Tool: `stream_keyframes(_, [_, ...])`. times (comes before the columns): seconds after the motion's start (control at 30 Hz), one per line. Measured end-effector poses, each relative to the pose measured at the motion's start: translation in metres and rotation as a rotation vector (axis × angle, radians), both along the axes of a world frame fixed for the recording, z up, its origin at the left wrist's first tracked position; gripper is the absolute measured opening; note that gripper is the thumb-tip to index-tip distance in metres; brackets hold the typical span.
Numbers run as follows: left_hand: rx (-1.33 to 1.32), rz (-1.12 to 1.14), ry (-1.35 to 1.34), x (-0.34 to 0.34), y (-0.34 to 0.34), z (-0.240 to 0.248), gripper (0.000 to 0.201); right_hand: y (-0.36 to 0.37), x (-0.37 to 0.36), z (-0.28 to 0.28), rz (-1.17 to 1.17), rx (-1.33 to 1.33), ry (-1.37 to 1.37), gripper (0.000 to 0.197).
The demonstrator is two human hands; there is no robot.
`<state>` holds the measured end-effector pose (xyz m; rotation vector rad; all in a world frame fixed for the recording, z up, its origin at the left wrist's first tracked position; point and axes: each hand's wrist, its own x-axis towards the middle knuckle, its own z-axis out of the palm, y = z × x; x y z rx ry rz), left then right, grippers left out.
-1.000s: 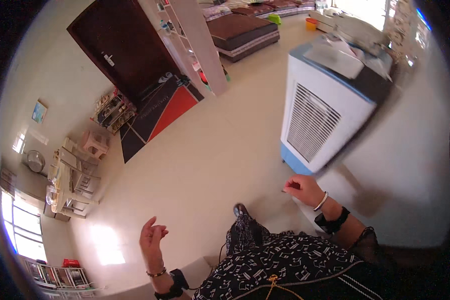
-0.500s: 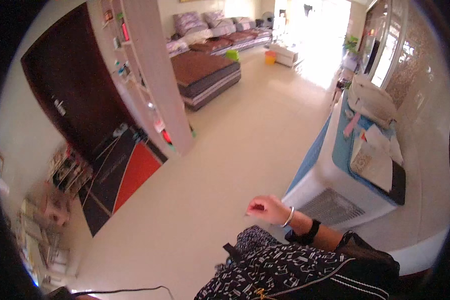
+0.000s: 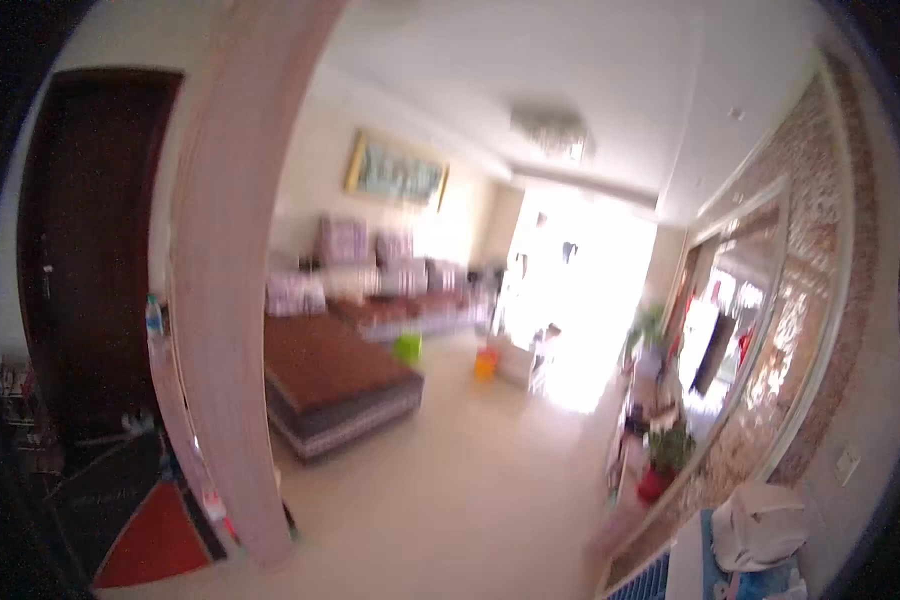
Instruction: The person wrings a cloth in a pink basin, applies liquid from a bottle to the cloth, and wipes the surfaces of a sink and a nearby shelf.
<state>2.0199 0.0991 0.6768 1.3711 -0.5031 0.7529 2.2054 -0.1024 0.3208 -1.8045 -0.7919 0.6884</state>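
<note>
— So, where are the person's hands?

— Neither hand shows in the head view. The camera is tilted up into the room, so I cannot tell whether they are open, closed or holding anything.

— What is closest, then?

— At the lower right edge sits the top of a white and blue air cooler (image 3: 682,572), with a white bag-like bundle (image 3: 765,525) resting on it. That is the nearest thing to where the person stands.

— And the rest of the room?

— Everything is blurred. A wide pinkish pillar (image 3: 225,330) rises at the left, bent by the lens. Left of it stands a dark brown door (image 3: 80,250), with a red and black mat (image 3: 130,530) on the floor below. Right of the pillar lies a low daybed with a brown top (image 3: 330,375), and behind it a sofa with purple patterned cushions (image 3: 370,260) against the far wall. A framed picture (image 3: 395,170) hangs above the sofa.

— Anything on the floor?

— A small green bin (image 3: 406,347) and an orange one (image 3: 485,362) stand on the pale floor (image 3: 450,500) near the bright window area (image 3: 580,320). Along the right wall runs a mirrored panel with a mosaic frame (image 3: 760,330), and a potted plant in a red pot (image 3: 665,455) stands at its foot. A ceiling lamp (image 3: 550,128) hangs overhead.
</note>
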Motion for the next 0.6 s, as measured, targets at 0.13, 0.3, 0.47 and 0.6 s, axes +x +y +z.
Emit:
stream_keyframes(0.13, [0.044,0.016,-0.195,0.128,0.034,-0.001,0.053,0.008,0.068,0.066,-0.020,-0.026,-0.252,0.017])
stream_keyframes(0.3, [0.085,-0.096,-0.251,0.271,0.096,-0.012,0.055,0.044,0.161,0.056,-0.276,-0.140,0.034,0.020])
stream_keyframes(0.47, [0.071,-0.227,-0.305,0.405,0.110,-0.017,0.058,0.047,0.246,0.052,-0.470,-0.297,-0.031,0.021])
stream_keyframes(0.6, [0.093,-0.340,-0.348,0.505,0.096,-0.013,0.060,0.030,0.304,0.064,-0.758,-0.306,-0.013,0.021])
